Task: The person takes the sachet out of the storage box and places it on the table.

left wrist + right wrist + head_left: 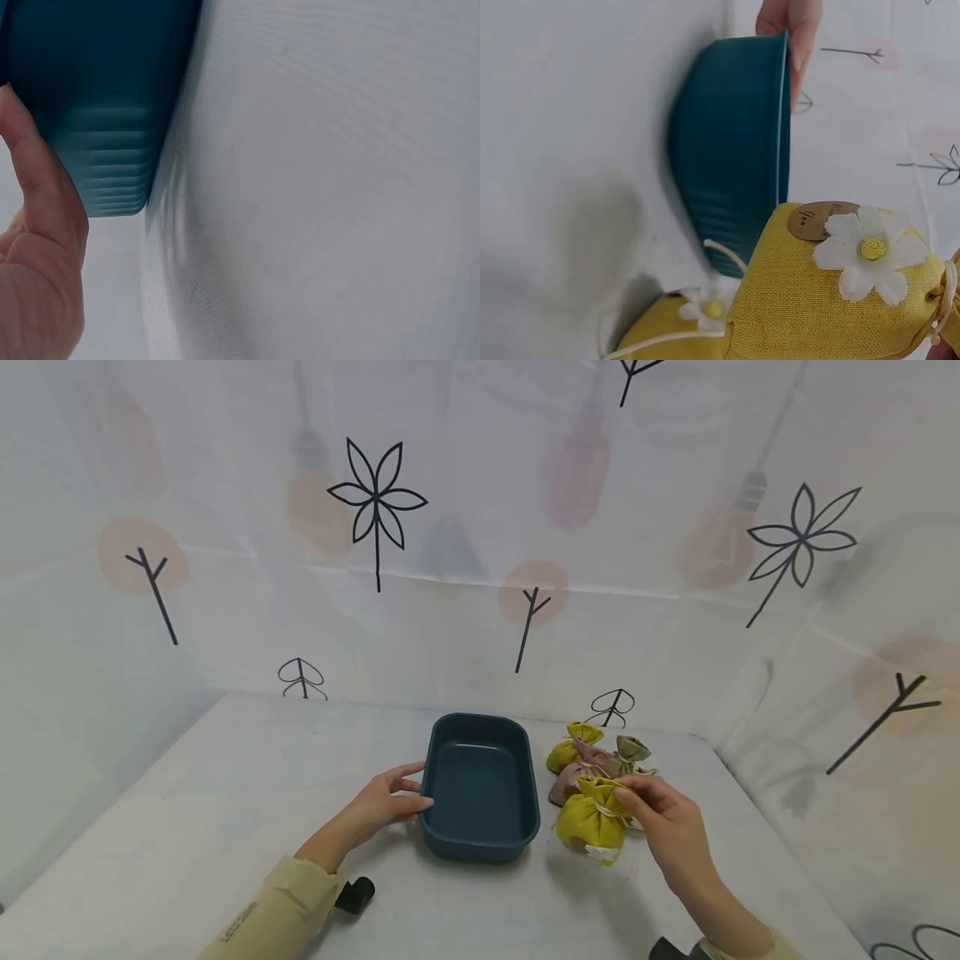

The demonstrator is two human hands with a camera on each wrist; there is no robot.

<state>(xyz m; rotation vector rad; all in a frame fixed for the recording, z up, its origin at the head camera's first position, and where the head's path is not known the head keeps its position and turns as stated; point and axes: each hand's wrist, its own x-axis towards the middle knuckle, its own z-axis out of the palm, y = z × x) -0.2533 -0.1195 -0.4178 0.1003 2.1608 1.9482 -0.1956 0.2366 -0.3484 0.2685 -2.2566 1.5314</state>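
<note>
A dark teal rectangular plastic bin (480, 852) stands on the white table, its inside bare. My left hand (386, 802) holds its left side, thumb over the rim and fingers along the outer wall. In the left wrist view that hand (45, 247) lies against the ribbed side wall (112, 161). My right hand (669, 827) pinches a yellow drawstring pouch (588, 822) by its gathered neck, raised to the right of the bin. The right wrist view shows a white cloth flower (874, 247) and brown tag (810, 222) on this pouch.
Behind the held pouch sit more drawstring pouches: a yellow one (561, 757), a mauve one (567, 781) and an olive one (632, 748). Low in the right wrist view lies a yellow pouch (656, 330) with a white flower. A patterned white cloth (450, 635) hangs behind the table.
</note>
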